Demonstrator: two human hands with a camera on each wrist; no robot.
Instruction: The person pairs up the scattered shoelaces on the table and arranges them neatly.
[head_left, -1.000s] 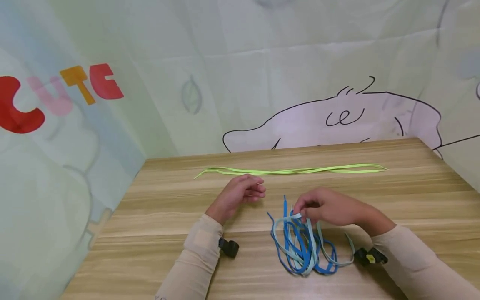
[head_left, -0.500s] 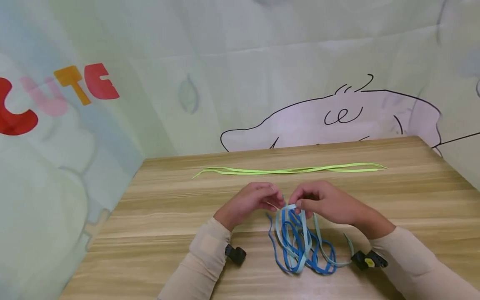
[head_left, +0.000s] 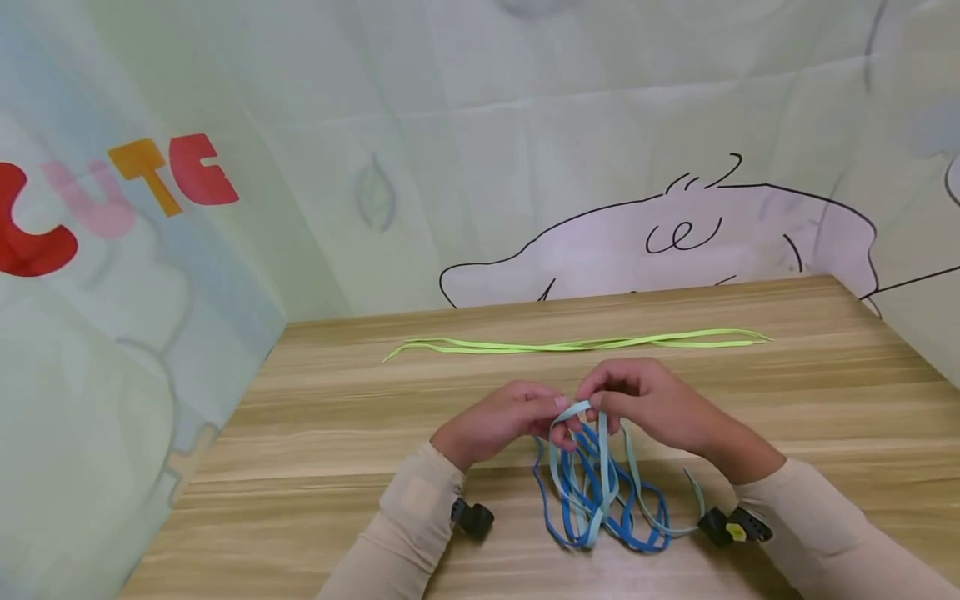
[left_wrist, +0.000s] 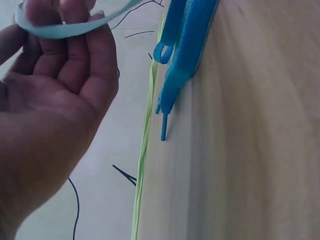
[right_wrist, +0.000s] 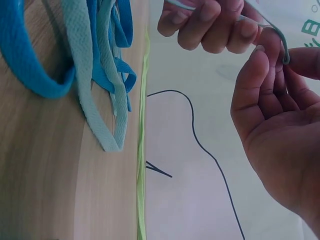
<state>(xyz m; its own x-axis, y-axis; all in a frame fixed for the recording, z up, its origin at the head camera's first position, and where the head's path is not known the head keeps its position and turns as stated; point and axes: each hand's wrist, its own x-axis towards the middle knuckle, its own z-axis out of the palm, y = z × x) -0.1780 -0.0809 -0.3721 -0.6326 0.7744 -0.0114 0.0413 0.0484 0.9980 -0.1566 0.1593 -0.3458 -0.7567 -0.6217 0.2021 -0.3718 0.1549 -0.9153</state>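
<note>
A tangle of shoelaces hangs and lies at the front of the table. Its light blue shoelace (head_left: 602, 458) rises to both hands, looped over blue shoelaces (head_left: 651, 546). My right hand (head_left: 663, 408) pinches the pale lace between thumb and forefinger; the right wrist view shows that pinch too. Close on its left, my left hand (head_left: 498, 423) has thumb and curled fingers on the same lace. Across those fingers runs the pale strand (left_wrist: 65, 31) in the left wrist view. A blue lace (left_wrist: 192, 45) with a tipped end hangs beside that hand.
Yellow-green shoelaces (head_left: 570, 345) lie stretched out in a line across the back of the wooden table (head_left: 337, 392). Behind it stands a printed cloth backdrop (head_left: 465, 183). Black wrist cameras (head_left: 474, 520) sit on both sleeves.
My left hand has moved right, from apart from the laces to the pale lace, and taken hold of it beside the right hand. The right hand keeps its pinch, shifted slightly left.
</note>
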